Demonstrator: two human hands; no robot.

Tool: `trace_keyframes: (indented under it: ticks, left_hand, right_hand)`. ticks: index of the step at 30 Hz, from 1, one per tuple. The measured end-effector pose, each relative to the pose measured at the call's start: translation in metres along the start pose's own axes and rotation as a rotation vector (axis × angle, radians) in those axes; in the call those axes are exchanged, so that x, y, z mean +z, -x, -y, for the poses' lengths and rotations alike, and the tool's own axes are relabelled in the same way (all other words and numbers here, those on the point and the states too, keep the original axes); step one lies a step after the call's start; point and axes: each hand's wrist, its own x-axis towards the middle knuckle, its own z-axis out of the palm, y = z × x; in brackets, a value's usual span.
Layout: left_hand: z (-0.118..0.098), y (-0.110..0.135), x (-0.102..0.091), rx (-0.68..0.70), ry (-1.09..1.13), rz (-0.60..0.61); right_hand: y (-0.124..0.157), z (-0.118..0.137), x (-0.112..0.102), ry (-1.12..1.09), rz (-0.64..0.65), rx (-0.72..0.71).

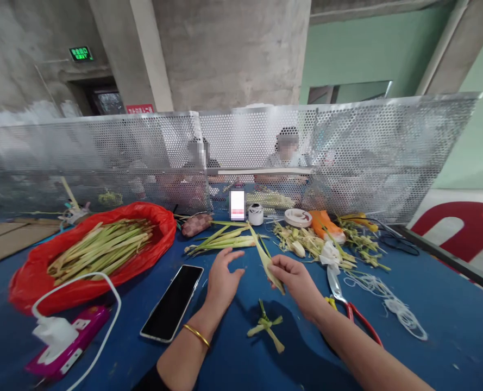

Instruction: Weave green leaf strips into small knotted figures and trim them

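My right hand (288,277) pinches a pale green husk leaf (263,257) near its broad lower end; the leaf slants up and to the left. Beside it, my left hand (224,277) is held with thumb and fingers apart, nothing between them, a gold bangle on the wrist. On the blue table below lies a small knotted piece of green leaf strips (265,325). Behind both hands rests a small bunch of long leaves (225,238). Red-handled scissors (349,308) lie to the right, partly covered by my right forearm.
A red plastic bag (165,224) of leaves sits at left, near a purple power strip (78,334) with a white cable. A phone (173,304) lies by my left arm. Leaf scraps (296,239), tape (298,217) and white string (398,307) are right. A perforated metal screen (249,133) stands behind; people sit beyond.
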Motion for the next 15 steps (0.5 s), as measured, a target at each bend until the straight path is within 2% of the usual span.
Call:
trace_keyframes:
  ticks: [2,4,5,7,9,11,13,15]
  left_hand:
    - [-0.006,0.005,0.002,0.036,0.092,0.066]
    - [-0.012,0.011,0.006,-0.044,0.249,0.242]
    - [-0.013,0.014,0.009,-0.092,0.297,0.289]
    - [-0.013,0.018,0.013,-0.140,0.300,0.269]
    - [-0.011,0.020,0.016,-0.128,0.246,0.188]
    - [-0.009,0.021,0.018,-0.121,0.238,0.163]
    - [-0.009,0.021,0.018,-0.158,0.321,0.160]
    - [-0.011,0.020,0.018,-0.205,0.429,0.122]
  right_hand:
    - [0.004,0.001,0.003,0.042,0.051,-0.002]
    - [0.007,0.001,0.006,0.082,0.091,-0.003]
    - [0.008,0.000,0.007,0.101,0.105,-0.002]
    - [0.009,-0.003,0.010,0.142,0.109,-0.006]
    - [0.008,-0.006,0.011,0.190,0.083,-0.013]
    - [0.007,-0.010,0.010,0.244,0.041,-0.049]
    - [0.006,-0.011,0.007,0.299,0.041,-0.089]
    - [0.005,-0.009,0.003,0.342,0.096,-0.095]
